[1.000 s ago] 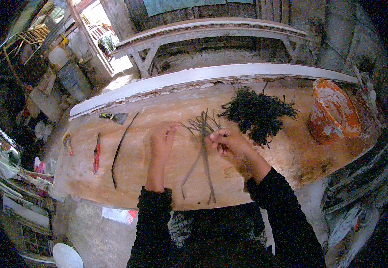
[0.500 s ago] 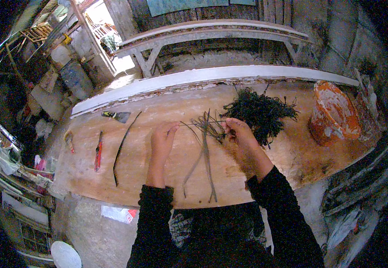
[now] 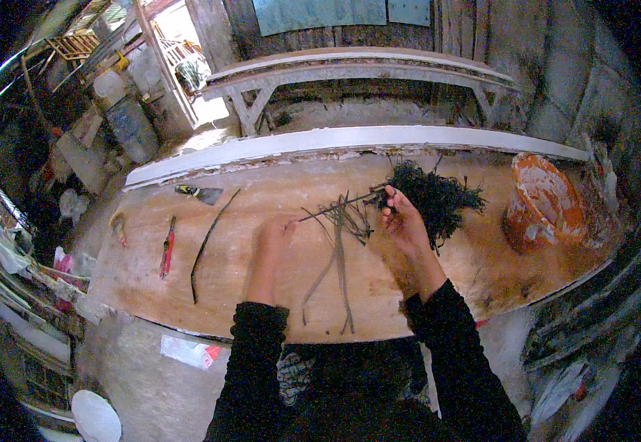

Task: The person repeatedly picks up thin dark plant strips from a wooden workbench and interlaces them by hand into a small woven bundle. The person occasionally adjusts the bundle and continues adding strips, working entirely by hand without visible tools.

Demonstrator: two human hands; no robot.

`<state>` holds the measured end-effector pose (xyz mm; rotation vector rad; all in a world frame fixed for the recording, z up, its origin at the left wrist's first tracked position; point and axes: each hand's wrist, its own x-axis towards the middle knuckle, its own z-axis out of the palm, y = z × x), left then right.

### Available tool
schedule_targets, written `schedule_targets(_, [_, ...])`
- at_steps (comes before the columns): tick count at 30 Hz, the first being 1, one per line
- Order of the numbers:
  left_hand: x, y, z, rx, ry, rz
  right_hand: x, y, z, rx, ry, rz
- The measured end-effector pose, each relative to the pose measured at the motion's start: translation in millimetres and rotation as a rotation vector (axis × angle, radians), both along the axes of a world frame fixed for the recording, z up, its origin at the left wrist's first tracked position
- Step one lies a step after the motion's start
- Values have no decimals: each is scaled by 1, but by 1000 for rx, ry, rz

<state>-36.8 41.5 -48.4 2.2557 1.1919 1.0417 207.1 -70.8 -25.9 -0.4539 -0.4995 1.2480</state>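
Note:
Between my hands a thin dark cord (image 3: 326, 210) is stretched over the table, slanting up to the right. My left hand (image 3: 269, 247) pinches its left end; the fingertips are slightly blurred. Fingers of my right hand (image 3: 411, 227) are closed on the other end, beside a bushy heap of black strands (image 3: 438, 193). Beneath the stretched cord lie several loose grey-brown cords (image 3: 340, 269), crossing one another, with their tails toward the near edge. Farther left, one longer dark strand (image 3: 206, 243) rests by itself.
On the wooden table (image 3: 379, 306) lie red-handled pliers (image 3: 167, 249), a putty knife (image 3: 206, 194) and a small brush (image 3: 119, 228). An orange bucket (image 3: 519, 227) smeared white lies tilted at the right. A long white board (image 3: 335, 140) runs along the far edge, before a bench (image 3: 364, 72).
My hands have moved farther apart: the left a little nearer, the right up and to the right. The cord between them now slants. The view has shifted slightly.

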Motion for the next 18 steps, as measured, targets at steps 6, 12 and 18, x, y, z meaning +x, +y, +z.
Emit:
schedule_targets(6, [-3,-2,3,46,-29,-9,-9,-6,11,-22,29,-47])
schedule_targets(12, [21,-29,42,-396,-253,-44,-40,-14,16,-62,-22,-110])
schedule_targets(18, [49,-25,40,-593,-477,-279,-58,6,22,-213,-249,97])
